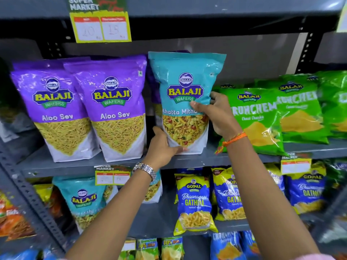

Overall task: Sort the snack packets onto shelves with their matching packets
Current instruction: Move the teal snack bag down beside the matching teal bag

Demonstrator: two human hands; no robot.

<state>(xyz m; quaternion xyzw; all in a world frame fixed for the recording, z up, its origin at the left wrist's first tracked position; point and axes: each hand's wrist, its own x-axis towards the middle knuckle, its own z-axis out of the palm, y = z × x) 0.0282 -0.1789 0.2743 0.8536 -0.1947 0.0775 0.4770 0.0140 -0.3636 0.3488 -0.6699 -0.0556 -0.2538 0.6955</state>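
Observation:
A teal Balaji Khatta Mitha packet stands upright on the grey middle shelf, between purple Aloo Sev packets and green Crunchem packets. My left hand grips its lower left corner. My right hand holds its right edge, thumb across the front. One shelf down, another teal Khatta Mitha packet stands at the left, and a further one is partly hidden behind my left wrist.
Blue and yellow Gopal Gathiya packets fill the lower shelf's right part. Orange packets sit at the lower left. More small packets line the bottom shelf. Yellow price tags hang from the shelf edges.

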